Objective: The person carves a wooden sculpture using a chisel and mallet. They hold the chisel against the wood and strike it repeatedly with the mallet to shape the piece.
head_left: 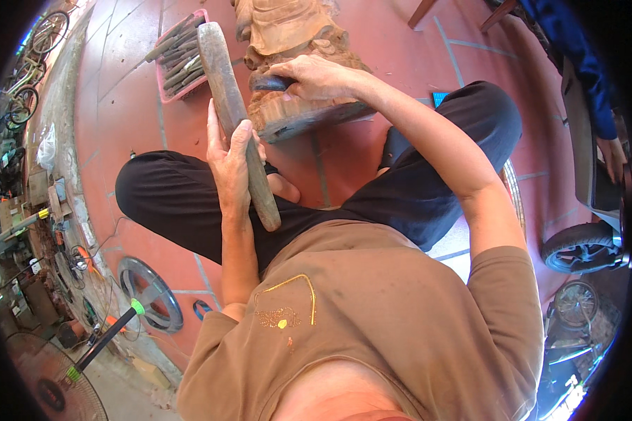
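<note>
A brown, deeply grooved wood carving [291,31] extends lengthwise away from the seated person [400,295]. At its left, a worn, grey-brown club [223,74] slants far-left to near-right, wrapped by the left hand's [230,170] fingers; the right hand [317,76] curls against the carving, grip unclear.

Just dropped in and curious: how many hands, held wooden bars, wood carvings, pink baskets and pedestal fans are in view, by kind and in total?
Hands: 3 (left hand, right hand, another person's hand)
Wooden bar: 1
Wood carving: 1
Pink basket: 1
Pedestal fan: 1
Total: 7
</note>
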A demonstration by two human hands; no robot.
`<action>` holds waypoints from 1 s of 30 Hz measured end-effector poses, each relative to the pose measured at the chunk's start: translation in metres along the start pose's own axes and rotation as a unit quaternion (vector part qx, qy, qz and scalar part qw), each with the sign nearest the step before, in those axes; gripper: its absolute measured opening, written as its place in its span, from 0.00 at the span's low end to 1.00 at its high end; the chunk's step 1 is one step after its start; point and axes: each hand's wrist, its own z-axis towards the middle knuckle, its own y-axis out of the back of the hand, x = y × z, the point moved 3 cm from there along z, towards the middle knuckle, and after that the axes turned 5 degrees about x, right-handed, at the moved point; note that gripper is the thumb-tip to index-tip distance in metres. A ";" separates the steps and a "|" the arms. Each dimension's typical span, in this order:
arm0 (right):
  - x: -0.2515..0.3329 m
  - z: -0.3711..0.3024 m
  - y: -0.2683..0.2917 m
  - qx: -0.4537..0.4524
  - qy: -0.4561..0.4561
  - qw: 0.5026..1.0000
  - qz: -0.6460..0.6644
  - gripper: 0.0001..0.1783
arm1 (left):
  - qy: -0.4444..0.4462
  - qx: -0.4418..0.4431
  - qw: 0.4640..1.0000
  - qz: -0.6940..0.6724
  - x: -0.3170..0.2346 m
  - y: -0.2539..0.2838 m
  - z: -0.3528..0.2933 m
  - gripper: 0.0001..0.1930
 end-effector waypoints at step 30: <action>-0.001 -0.027 0.022 -0.017 -0.011 0.990 0.143 0.18 | -0.110 -0.027 0.993 0.017 -0.020 -0.007 -0.005 0.40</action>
